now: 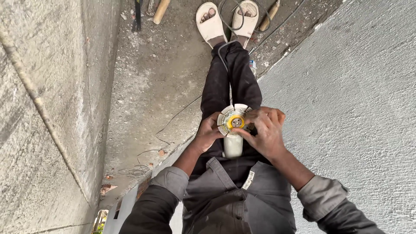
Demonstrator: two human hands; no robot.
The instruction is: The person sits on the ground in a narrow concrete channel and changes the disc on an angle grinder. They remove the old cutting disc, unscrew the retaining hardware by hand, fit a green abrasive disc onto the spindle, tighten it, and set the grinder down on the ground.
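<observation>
I look straight down at my legs and feet. An angle grinder (233, 143) with a pale body is held upright in front of my waist, its round guard and yellow centre flange (235, 121) facing up. My left hand (208, 132) grips the left side of the grinder head. My right hand (265, 130) rests over the right side, fingertips on the flange and disc area. The grinder's grey cable (223, 47) runs down along my dark trousers to the floor between my pale sandals (210, 21).
A rough concrete wall (47, 112) rises on the left and a grey plastered surface (359, 95) on the right. The dusty floor (160, 73) holds wooden tool handles (161, 11), thin loose wires (147, 151) and debris.
</observation>
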